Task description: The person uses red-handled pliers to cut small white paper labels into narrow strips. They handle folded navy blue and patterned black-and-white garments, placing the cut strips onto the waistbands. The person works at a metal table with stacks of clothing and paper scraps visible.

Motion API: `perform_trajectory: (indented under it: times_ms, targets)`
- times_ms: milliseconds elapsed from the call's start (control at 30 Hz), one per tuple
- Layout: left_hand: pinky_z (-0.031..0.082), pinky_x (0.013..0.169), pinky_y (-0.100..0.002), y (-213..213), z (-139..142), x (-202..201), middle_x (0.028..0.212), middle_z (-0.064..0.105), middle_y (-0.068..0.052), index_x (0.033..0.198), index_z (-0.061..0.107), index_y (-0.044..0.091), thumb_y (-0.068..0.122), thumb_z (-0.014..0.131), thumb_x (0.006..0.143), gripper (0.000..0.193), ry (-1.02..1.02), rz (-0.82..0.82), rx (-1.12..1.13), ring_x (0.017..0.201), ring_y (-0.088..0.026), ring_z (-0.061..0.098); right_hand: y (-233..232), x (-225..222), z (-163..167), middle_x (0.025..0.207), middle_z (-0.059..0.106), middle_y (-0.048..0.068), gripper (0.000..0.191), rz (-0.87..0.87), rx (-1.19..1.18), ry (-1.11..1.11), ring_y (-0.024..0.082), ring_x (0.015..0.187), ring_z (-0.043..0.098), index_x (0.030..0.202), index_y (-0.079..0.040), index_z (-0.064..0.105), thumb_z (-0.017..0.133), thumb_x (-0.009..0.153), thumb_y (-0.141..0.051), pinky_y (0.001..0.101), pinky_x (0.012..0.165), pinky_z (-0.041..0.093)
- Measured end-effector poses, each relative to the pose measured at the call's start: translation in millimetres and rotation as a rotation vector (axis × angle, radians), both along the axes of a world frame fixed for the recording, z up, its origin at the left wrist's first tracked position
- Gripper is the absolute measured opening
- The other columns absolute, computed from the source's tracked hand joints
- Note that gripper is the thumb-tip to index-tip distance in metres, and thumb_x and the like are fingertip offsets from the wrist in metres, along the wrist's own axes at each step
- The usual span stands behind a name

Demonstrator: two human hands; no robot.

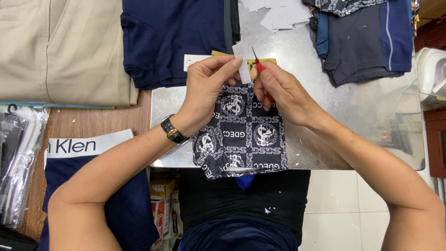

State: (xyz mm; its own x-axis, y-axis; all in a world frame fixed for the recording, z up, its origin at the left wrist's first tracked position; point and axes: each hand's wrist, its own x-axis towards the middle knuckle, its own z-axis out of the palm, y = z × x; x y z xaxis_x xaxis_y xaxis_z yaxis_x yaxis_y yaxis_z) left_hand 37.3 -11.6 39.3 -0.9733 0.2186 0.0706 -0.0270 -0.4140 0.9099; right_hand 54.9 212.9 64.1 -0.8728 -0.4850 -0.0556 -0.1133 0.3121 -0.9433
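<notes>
Black fabric with a white printed pattern, a small garment (241, 135), is spread on the shiny metal desk (362, 121) right at its near edge. Its top edge is pinched by the left hand (206, 90), whose grip is closed on a white tag (242, 65) sticking up from the cloth. A red-handled cutter (259, 65) is clamped in the right hand (283, 93), blade tip just beside the tag. Loose white tags (281, 14) are piled further back, with navy garments (172, 37) to the left.
</notes>
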Motion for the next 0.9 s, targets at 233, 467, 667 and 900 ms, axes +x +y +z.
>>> perform_trajectory:
  times_ms: [233, 467, 667, 900]
  targets:
    - [0.052, 0.073, -0.02, -2.8, -3.1, -2.9, 0.085, 0.074, -0.003, 0.107, 0.077, 0.0, 0.018, 0.074, 0.097, 0.021, 0.025, 0.013, 0.013, 0.078, -0.007, 0.065, -24.7, -2.5, 6.9, 0.076, 0.052, -0.001, 0.051, 0.017, 0.031, 0.044, 0.008, 0.064, 0.053, 0.12, -0.007, 0.054, 0.028, 0.11, -0.05, 0.0239, 0.059, 0.049]
    - [0.054, 0.074, -0.02, -3.5, -5.6, -3.8, 0.086, 0.075, -0.004, 0.107, 0.077, 0.001, 0.02, 0.074, 0.097, 0.021, 0.052, 0.002, -0.017, 0.079, -0.008, 0.068, -24.8, -3.2, -10.1, 0.075, 0.049, -0.002, 0.047, 0.005, -0.029, 0.021, 0.007, 0.063, 0.05, 0.113, -0.008, 0.051, 0.029, 0.111, -0.05, 0.0229, 0.057, 0.047]
    - [0.054, 0.073, -0.02, -2.4, -6.1, -2.8, 0.085, 0.075, -0.004, 0.107, 0.077, 0.001, 0.019, 0.075, 0.096, 0.021, 0.035, -0.004, -0.014, 0.078, -0.008, 0.068, -26.8, -1.5, -7.8, 0.072, 0.047, -0.003, 0.046, 0.012, -0.067, 0.001, 0.006, 0.058, 0.046, 0.111, -0.009, 0.051, 0.029, 0.111, -0.049, 0.0227, 0.052, 0.042]
    - [0.053, 0.072, -0.02, -1.7, -4.3, -2.4, 0.084, 0.075, -0.004, 0.105, 0.078, 0.001, 0.019, 0.075, 0.096, 0.02, 0.034, -0.009, -0.022, 0.077, -0.008, 0.068, -24.8, -0.9, -10.8, 0.068, 0.043, -0.003, 0.045, 0.013, -0.113, -0.021, 0.006, 0.055, 0.041, 0.11, -0.009, 0.051, 0.03, 0.112, -0.048, 0.0221, 0.049, 0.038]
